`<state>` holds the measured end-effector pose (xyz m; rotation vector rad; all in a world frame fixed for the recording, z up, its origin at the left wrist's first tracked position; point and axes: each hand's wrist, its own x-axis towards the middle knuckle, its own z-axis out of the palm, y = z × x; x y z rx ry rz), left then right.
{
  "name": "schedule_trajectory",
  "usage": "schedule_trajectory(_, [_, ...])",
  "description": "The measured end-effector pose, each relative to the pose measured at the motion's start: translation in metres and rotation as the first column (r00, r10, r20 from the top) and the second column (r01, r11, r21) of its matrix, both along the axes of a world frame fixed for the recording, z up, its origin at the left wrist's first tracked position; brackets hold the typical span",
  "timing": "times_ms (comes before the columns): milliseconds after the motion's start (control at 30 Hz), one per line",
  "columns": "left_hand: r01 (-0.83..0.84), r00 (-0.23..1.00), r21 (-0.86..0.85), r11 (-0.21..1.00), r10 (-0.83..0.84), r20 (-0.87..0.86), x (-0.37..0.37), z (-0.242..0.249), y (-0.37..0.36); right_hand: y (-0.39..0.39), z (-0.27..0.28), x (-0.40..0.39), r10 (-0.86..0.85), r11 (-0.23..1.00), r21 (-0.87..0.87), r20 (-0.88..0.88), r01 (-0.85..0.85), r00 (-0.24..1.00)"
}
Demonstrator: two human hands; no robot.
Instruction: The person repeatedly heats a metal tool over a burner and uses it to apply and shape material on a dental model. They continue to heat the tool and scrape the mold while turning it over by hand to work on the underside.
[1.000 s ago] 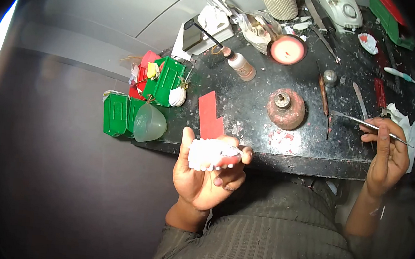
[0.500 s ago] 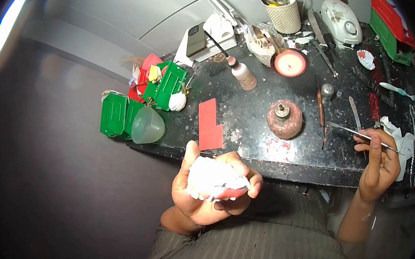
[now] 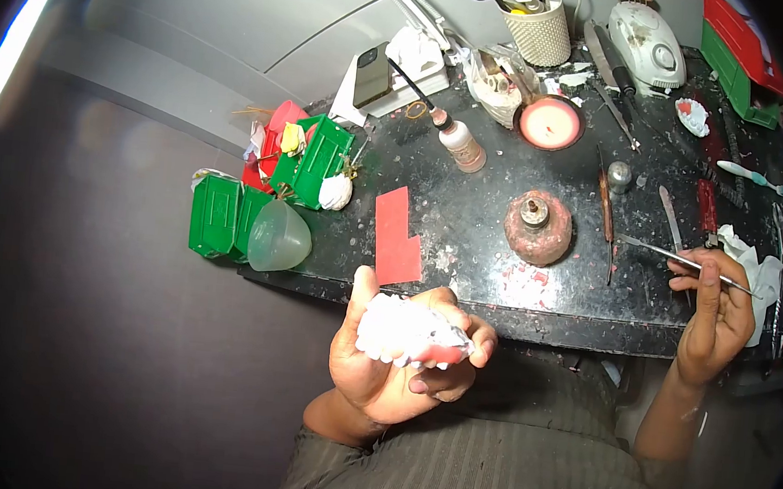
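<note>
A white plaster dental cast (image 3: 403,327) with teeth along its lower edge and a patch of pink wax (image 3: 443,353) rests in my left hand (image 3: 368,382). The fingers of that hand wrap round the cast, in front of the bench edge. On the right, my right hand (image 3: 716,315) pinches a thin metal wax carver (image 3: 666,252) between thumb and fingers, its flat tip pointing left over the bench. A notched sheet of pink wax (image 3: 396,237) lies just beyond the cast. Between the hands stands a round, pink-stained spirit burner (image 3: 538,228); I cannot make out a flame.
On the black bench (image 3: 463,279) stand a dropper bottle (image 3: 461,143), a bowl of pink wax (image 3: 551,123) and a wicker cup (image 3: 540,34). A wooden-handled tool (image 3: 606,212) lies beside the burner. Green boxes (image 3: 215,215) and a translucent cup (image 3: 280,238) sit left.
The dental cast has tilted in my left hand, so its teeth and pink wax show more fully. My right hand holds the carver almost still.
</note>
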<state>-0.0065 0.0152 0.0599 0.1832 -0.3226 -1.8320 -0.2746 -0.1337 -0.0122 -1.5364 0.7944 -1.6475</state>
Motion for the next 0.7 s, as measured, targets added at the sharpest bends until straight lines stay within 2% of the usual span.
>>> schedule_trajectory(200, [-0.036, 0.999, 0.018, 0.999, 0.036, -0.029, 0.002, -0.004, 0.002, 0.001, 0.002, 0.002, -0.014, 1.000, 0.025, 0.003, 0.013, 1.000])
schedule_trajectory(333, [-0.166, 0.985, 0.055, 0.985, 0.164, 0.049, 0.014, -0.019, 0.002, 0.000, 0.002, 0.006, 0.016, 0.998, 0.062, 0.031, -0.018, 0.999])
schedule_trajectory(400, [-0.207, 0.977, 0.047, 0.977, 0.209, -0.050, 0.015, -0.034, -0.001, -0.003, 0.002, 0.005, 0.035, 0.988, 0.152, -0.048, -0.027, 0.998])
schedule_trajectory(433, [-0.249, 0.964, 0.059, 0.967, 0.253, -0.081, 0.016, -0.043, -0.003, -0.004, 0.006, 0.007, 0.068, 0.962, 0.269, -0.055, -0.051, 0.996])
schedule_trajectory(500, [-0.334, 0.925, 0.122, 0.935, 0.350, -0.148, 0.018, -0.059, -0.003, -0.008, 0.014, 0.007, 0.077, 0.938, 0.345, -0.286, 0.028, 0.955])
schedule_trajectory(533, [-0.321, 0.925, 0.122, 0.939, 0.338, -0.173, 0.020, -0.064, -0.004, -0.012, 0.016, 0.005, 0.116, 0.923, 0.381, -0.411, 0.055, 0.904])
schedule_trajectory(567, [-0.294, 0.935, 0.135, 0.946, 0.314, -0.163, 0.021, -0.068, -0.006, -0.017, 0.017, 0.004, 0.107, 0.926, 0.372, -0.433, 0.069, 0.895])
schedule_trajectory(633, [-0.258, 0.944, 0.124, 0.958, 0.277, -0.181, 0.026, -0.081, -0.006, -0.024, 0.020, 0.006, 0.258, 0.884, 0.458, -0.646, 0.094, 0.718])
schedule_trajectory(700, [-0.261, 0.941, 0.112, 0.959, 0.278, -0.191, 0.030, -0.088, -0.005, -0.024, 0.026, 0.016, 0.228, 0.879, 0.453, -0.670, 0.146, 0.707])
